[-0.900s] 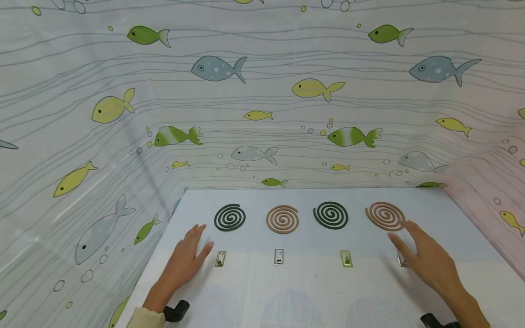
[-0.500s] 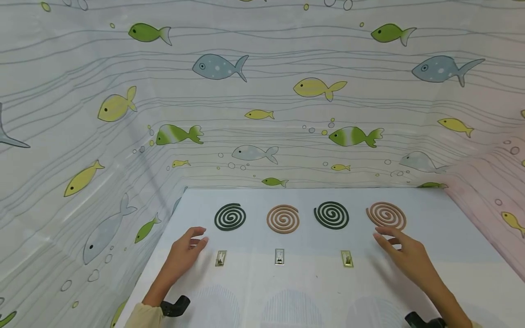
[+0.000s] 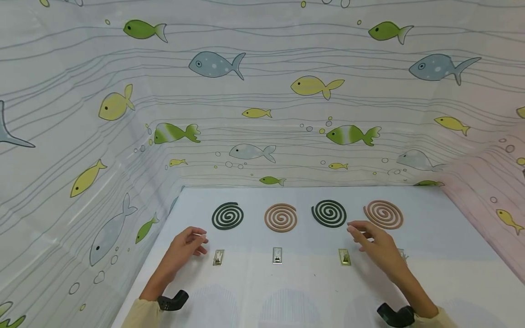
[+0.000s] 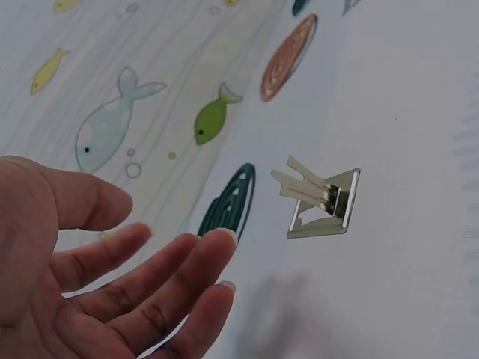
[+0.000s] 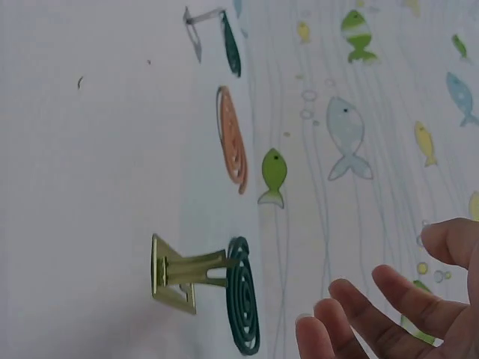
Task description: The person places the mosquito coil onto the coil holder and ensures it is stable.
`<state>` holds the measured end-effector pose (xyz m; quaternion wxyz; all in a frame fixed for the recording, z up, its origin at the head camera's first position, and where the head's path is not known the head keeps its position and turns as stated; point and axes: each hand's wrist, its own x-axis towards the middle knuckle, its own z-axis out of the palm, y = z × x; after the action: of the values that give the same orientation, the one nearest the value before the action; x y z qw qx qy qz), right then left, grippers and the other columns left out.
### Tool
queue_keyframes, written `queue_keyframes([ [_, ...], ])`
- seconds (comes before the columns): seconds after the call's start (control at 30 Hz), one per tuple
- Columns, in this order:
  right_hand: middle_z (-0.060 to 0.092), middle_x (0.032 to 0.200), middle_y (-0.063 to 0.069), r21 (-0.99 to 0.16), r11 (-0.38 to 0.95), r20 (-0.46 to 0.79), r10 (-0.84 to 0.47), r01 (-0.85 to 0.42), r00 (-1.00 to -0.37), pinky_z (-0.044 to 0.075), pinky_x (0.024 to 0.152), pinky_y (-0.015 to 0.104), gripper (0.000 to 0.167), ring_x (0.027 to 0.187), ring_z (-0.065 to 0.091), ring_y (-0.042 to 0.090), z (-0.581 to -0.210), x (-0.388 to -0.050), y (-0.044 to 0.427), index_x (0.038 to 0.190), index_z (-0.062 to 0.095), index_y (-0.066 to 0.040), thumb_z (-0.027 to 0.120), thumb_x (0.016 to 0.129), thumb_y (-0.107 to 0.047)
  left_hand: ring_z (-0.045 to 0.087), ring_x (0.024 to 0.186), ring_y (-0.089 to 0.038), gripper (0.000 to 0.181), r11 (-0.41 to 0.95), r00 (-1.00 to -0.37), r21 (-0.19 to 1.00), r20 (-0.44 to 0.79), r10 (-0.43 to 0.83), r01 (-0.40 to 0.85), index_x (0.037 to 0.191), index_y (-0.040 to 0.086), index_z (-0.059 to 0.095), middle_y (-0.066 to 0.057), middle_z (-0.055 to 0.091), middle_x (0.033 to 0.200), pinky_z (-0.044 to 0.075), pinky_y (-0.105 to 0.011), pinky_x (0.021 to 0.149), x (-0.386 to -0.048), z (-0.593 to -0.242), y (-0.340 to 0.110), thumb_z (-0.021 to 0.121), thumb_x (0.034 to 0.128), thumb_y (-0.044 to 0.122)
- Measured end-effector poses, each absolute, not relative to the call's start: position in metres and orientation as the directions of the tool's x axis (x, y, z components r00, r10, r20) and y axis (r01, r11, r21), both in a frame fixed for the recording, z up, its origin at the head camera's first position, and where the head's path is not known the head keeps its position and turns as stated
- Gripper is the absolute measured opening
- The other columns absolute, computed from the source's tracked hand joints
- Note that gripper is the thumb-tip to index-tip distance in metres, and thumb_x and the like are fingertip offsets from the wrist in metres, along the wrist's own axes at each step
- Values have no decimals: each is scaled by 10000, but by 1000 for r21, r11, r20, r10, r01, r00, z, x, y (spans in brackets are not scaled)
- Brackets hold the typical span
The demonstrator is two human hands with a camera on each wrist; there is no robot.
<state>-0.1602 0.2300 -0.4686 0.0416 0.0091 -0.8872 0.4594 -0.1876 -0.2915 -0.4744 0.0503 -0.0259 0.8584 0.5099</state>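
Note:
Four flat mosquito coils lie in a row across the table: dark green [image 3: 227, 216], orange-brown [image 3: 280, 217], dark green [image 3: 329, 213] and orange-brown [image 3: 383, 214]. In front of them, small metal coil stands make a second row: one silvery [image 3: 218, 258], one silver [image 3: 277, 256], one gold [image 3: 344, 257]. Another stand [image 3: 403, 253] is partly hidden behind my right hand [image 3: 379, 250]. That hand hovers right of the gold stand, its fingers loosely bent and holding nothing. My left hand [image 3: 182, 250] hovers beside the leftmost stand, relaxed, with nothing in its fingers.
A white table [image 3: 303, 282] bears the coils and stands. Fish-patterned sheeting [image 3: 254, 132] rises behind it and along both sides. A dark device sits on my left wrist [image 3: 174, 301] and another on my right wrist [image 3: 395, 314].
My right hand has moved left, from beside the rightmost coil towards the gold stand. My left hand stays near the left stand, its fingers more bent than before. The coils have not moved.

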Motion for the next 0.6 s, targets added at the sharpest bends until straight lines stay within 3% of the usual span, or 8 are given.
queue_keyframes([
  [0.3,681,1201,152,-897,440,34,-26,-42,-999,584,749,317,485,1002,641,305,-473,-172,193,1322,631,-91,601,1033,-479,697,878,-263,328,456,-993,884,-117,6,-101,1303,2,552,-209,653,1196,568,-324,771,-192,-473,-292,603,1060,217],
  [0.6,709,1150,128,-928,372,4,-42,-19,-999,584,718,359,390,948,646,310,-481,-176,155,1257,677,-142,665,1005,-439,693,868,-258,370,436,-991,892,-134,4,-119,1304,0,557,-217,633,1222,564,-315,767,-197,-477,-293,621,1051,261],
])
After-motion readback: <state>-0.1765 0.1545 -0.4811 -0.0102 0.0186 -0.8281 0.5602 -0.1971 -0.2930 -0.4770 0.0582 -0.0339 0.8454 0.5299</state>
